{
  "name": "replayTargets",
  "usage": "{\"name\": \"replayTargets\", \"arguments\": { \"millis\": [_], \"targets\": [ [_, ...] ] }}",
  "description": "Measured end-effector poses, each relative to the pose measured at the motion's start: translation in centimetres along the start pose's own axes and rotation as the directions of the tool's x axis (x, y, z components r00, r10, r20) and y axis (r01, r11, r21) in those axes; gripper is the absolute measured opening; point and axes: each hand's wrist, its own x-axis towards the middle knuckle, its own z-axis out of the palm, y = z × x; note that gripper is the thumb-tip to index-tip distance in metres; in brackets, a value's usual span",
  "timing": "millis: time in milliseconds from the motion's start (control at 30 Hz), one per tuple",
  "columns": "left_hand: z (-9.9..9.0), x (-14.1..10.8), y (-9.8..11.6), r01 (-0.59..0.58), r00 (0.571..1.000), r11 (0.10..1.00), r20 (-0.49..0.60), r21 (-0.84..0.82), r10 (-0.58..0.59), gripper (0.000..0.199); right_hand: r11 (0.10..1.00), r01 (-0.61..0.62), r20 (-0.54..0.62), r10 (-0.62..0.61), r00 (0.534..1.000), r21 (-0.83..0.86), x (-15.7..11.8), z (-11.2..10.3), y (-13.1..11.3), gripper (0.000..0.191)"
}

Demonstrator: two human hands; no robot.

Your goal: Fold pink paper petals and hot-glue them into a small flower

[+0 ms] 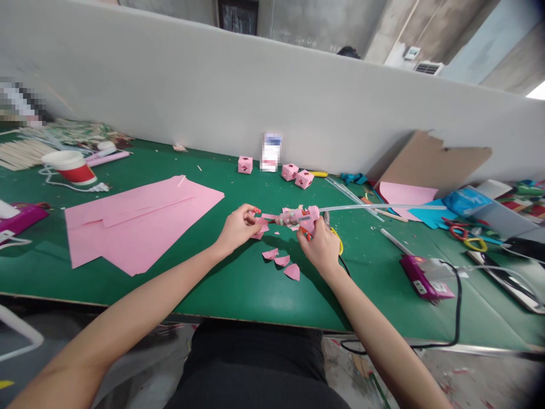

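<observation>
Wrapped round the handle of a pink glue gun is my right hand; a long clear glue stick juts from its back end to the right. The gun's front end points left, close to my left hand. The fingers of my left hand pinch a small pink paper piece. Several cut pink paper pieces lie on the green table just below and between my hands. Part of the gun's handle is hidden by my right hand.
Large pink sheets lie at the left, near a paper cup. Pink cubes stand by the wall. At the right are cardboard, scissors, a purple power strip and its black cable.
</observation>
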Motion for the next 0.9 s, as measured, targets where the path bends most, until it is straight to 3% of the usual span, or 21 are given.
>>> {"name": "replayTargets", "arguments": {
  "millis": [900],
  "targets": [
    [0.09,-0.12,0.29,0.01,1.0,1.0,0.02,0.02,-0.011,0.029,1.0,-0.01,-0.007,0.01,1.0,-0.005,0.08,0.28,-0.24,0.039]
  ]
}}
